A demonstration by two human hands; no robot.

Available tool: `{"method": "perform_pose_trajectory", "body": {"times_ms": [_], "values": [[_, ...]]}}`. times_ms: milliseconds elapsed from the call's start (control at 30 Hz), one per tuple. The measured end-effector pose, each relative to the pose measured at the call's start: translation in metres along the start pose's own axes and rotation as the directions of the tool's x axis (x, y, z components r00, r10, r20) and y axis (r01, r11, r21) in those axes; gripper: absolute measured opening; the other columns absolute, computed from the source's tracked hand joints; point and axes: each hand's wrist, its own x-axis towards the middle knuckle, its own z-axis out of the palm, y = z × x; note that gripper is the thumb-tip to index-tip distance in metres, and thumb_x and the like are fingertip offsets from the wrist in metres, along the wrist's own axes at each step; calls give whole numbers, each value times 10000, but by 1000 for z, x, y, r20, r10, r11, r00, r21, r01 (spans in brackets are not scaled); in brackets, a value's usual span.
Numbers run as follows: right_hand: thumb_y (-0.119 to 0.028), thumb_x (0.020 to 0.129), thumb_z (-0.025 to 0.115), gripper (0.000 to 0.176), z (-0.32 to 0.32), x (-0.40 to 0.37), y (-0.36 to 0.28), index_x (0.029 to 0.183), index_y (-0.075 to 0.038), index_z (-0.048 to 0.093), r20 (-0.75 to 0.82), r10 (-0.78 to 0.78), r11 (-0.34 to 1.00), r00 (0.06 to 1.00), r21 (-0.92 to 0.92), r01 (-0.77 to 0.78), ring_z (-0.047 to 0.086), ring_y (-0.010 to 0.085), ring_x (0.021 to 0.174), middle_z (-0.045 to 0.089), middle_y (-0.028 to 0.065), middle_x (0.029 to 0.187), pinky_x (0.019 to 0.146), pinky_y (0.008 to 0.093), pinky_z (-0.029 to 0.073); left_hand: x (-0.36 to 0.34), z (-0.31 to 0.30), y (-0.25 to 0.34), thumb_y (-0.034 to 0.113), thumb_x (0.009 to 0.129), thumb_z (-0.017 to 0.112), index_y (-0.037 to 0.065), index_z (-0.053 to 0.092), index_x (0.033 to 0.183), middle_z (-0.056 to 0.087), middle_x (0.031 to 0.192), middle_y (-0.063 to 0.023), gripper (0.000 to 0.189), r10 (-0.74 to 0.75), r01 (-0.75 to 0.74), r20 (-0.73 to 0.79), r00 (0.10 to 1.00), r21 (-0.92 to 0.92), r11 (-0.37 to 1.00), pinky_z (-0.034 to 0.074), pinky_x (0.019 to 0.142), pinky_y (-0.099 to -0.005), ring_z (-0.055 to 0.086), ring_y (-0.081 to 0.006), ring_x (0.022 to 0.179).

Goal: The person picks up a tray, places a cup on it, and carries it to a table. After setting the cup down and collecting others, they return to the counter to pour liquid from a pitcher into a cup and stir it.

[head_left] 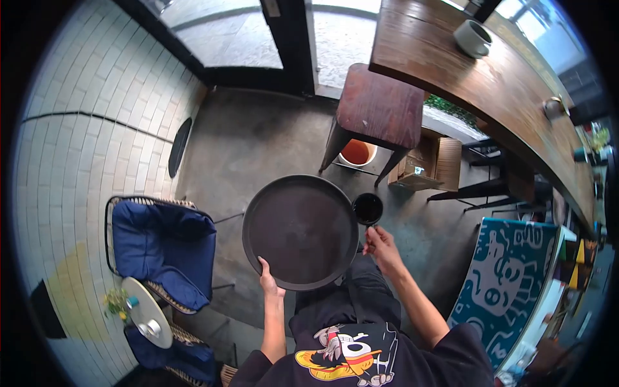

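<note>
My left hand (271, 280) grips the near left edge of a large round dark tray (300, 231), its thumb over the rim and the other fingers hidden beneath. Nothing stands on the tray. To its right, my right hand (382, 249) is closed on the handle of a small dark cup (368, 209), seen from above with a dark inside. The cup is close beside the tray's right rim; whether they touch I cannot tell.
A wooden stool (380, 103) stands ahead, with an orange-lined bucket (356, 153) below and an open cardboard box (425, 164) beside it. The wooden counter (445, 61) bears a white mug (472, 39). Left are a blue-cushioned chair (164, 248) and a round table (138, 298).
</note>
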Motion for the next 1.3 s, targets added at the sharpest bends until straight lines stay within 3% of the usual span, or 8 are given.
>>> {"method": "perform_pose_trajectory", "body": {"times_ms": [167, 500, 800, 933, 1000, 1067, 1200, 1300], "values": [[-289, 952, 519, 235, -52, 80, 3, 860, -72, 525, 25, 5, 993, 1000, -122, -2, 514, 95, 597, 471, -19, 697, 539, 256, 450, -24, -14, -37, 467, 891, 548, -6, 375, 1338, 468, 1317, -135, 674, 8, -16, -116, 993, -70, 997, 441, 962, -431, 505, -291, 1157], [-312, 923, 556, 234, -113, 276, 80, 855, -89, 539, -188, 139, 990, 972, 48, -133, 507, 149, 579, 445, 0, 617, 553, 323, 462, -24, -29, -126, 440, 917, 513, 18, 358, 1355, 445, 1344, -134, 628, -152, 115, -208, 966, -182, 977, 408, 989, -454, 473, -305, 1192], [-310, 891, 568, 241, -183, 422, 89, 816, -82, 546, -363, 18, 901, 931, -398, -173, 451, 119, 422, 445, 15, 584, 393, 288, 430, 1, -77, -199, 359, 928, 535, 71, 333, 1368, 448, 1310, -120, 563, -236, 167, -314, 920, -233, 958, 439, 963, -454, 500, -281, 1153], [-301, 867, 607, 264, -195, 457, 78, 893, -39, 618, -450, -106, 555, 887, -767, -323, 578, 199, 584, 585, 72, 748, 456, 355, 468, 9, -73, -222, 348, 926, 543, 66, 314, 1374, 434, 1318, -126, 577, -278, 185, -345, 896, -278, 943, 447, 953, -436, 491, -270, 1160], [-303, 835, 633, 331, -172, 451, 60, 1055, -56, 640, -491, -243, 359, 837, -847, -392, 625, 275, 955, 656, 163, 994, 708, 391, 519, 10, -72, -235, 345, 925, 546, 64, 306, 1376, 431, 1319, -128, 583, -297, 191, -365, 882, -299, 935, 451, 948, -431, 489, -267, 1161], [-311, 831, 626, 333, -167, 450, 55, 1038, -49, 637, -271, -443, -13, 855, -951, -309, 612, 317, 1002, 652, 177, 1024, 775, 404, 507, 17, -68, -242, 332, 928, 546, 60, 299, 1377, 435, 1314, -127, 580, -339, 222, -356, 871, -329, 918, 447, 950, -420, 483, -256, 1164], [-286, 840, 615, 275, -170, 452, 43, 1005, -67, 632, -75, -444, -384, 893, -884, -266, 613, 360, 945, 612, 207, 1001, 768, 442, 513, 24, -40, -238, 316, 939, 532, 61, 318, 1369, 442, 1309, -112, 545, -303, 197, -337, 891, -313, 929, 442, 950, -404, 483, -239, 1159], [-227, 851, 599, 210, -159, 445, 32, 982, -69, 644, -21, -467, -470, 884, -841, -269, 622, 350, 906, 582, 217, 1004, 732, 415, 532, 31, -23, -223, 302, 952, 511, 64, 368, 1347, 445, 1309, -84, 483, -247, 158, -334, 910, -270, 950, 429, 952, -375, 482, -217, 1152]]}}
